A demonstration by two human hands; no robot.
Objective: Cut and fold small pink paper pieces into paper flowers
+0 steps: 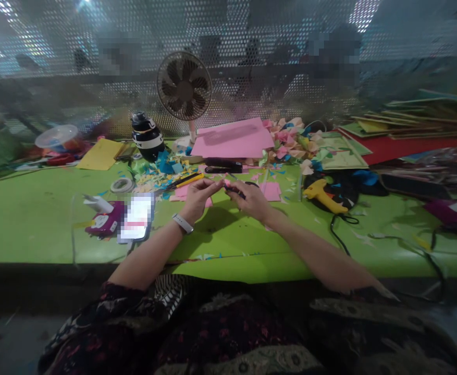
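Above the middle of the green table, my left hand (197, 199) pinches a small piece of pink paper (227, 183) between thumb and fingertips. My right hand (251, 200) is closed around dark-handled scissors (251, 184), mostly hidden by the fingers, with their front end close to the pink piece. Under and beside the hands lie more pink paper pieces (272, 191). A yellow-and-black cutter knife (189, 180) rests just beyond my left hand. Behind both hands sits a black stapler (223, 166).
A phone (136, 217), purple power strip (105, 221) and tape roll (122, 185) stand left. Paper scraps (165, 165), a dark bottle (148, 136), a fan (184, 87) and a pink sheet (234, 138) are behind. Right lies a yellow glue gun (325, 195) with its cord.
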